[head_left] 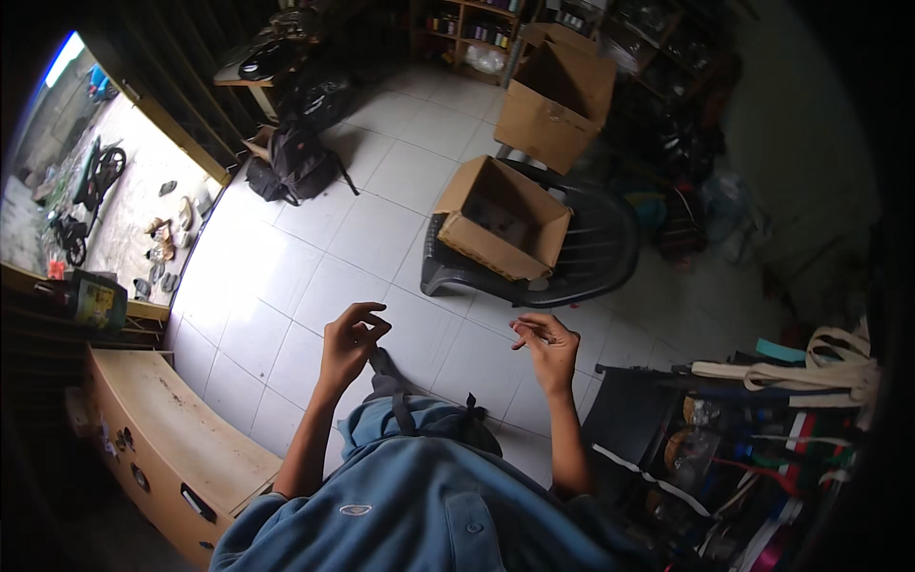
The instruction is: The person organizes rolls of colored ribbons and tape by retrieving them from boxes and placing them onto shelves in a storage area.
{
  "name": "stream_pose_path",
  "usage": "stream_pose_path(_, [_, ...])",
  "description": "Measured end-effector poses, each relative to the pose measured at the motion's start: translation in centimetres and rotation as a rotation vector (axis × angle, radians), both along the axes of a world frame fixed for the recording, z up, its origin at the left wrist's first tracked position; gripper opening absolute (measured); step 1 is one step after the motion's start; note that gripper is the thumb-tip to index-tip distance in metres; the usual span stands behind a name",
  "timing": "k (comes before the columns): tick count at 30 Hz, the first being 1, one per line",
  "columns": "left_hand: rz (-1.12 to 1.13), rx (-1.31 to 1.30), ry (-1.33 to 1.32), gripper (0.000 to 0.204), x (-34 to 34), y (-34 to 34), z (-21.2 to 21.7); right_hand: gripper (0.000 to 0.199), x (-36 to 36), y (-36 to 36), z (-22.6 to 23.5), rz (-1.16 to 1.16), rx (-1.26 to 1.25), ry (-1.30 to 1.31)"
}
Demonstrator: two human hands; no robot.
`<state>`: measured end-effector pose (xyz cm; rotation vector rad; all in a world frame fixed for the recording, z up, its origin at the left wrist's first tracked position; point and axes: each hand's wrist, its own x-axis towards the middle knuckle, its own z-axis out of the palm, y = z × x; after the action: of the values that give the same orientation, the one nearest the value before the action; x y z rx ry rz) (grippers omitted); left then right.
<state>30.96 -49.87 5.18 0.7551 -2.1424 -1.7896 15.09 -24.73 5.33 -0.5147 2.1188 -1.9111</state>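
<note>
Both of my hands are raised in front of my body over the tiled floor, well apart from each other. My left hand (351, 351) has its fingers bent and spread from the thumb, with nothing seen between them. Facing it, my right hand (551, 345) is loosely curled with its fingers apart, and no held thing shows. Ahead of the right hand, an open cardboard box (505, 224) rests tilted on a dark plastic chair (605, 243). Neither hand touches the box or the chair.
Another open cardboard box (553, 110) stands behind the chair. A black backpack (303, 162) sits on the floor near the doorway. To my left is a wooden cabinet (181, 419). Straps and ribbons (791, 419) hang at my right. Shelves (472, 33) stand at the back.
</note>
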Motion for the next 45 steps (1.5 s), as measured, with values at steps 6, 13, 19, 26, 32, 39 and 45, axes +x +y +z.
stream_pose_path(6, [0.309, -0.146, 0.045, 0.01, 3.0, -12.7, 0.3, 0.008, 0.2, -18.1, -1.4, 0.183, 0.027, 0.188])
stream_pose_path(13, [0.42, -0.045, -0.213, 0.04, -0.6, -23.0, -1.2, 0.012, -4.1, -29.4, -4.7, 0.177, -0.01, 0.001])
stream_pose_path(19, [0.296, -0.158, -0.254, 0.03, -11.1, -30.7, -0.2, 0.011, -13.5, -36.5, -8.2, 0.12, 0.085, -0.053])
stream_pose_path(26, [0.384, -0.029, -0.183, 0.023, -24.3, -39.6, 0.3, 0.009, -29.4, -47.1, -5.2, 0.233, 0.005, -0.052])
stream_pose_path(32, [0.228, -0.098, -0.156, 0.022, -35.8, -45.9, -1.5, 0.016, -41.2, -52.1, -5.0, 0.028, 0.07, 0.09])
stream_pose_path(39, [0.052, -0.154, 0.002, 0.015, -50.7, -55.2, -3.1, 0.021, -52.5, -56.7, -7.1, -0.128, 0.114, 0.081])
stream_pose_path(45, [-0.01, 0.052, -0.01, 0.029, -70.7, -61.4, -2.5, 0.011, -62.8, -58.8, -8.9, -0.348, -0.015, -0.018])
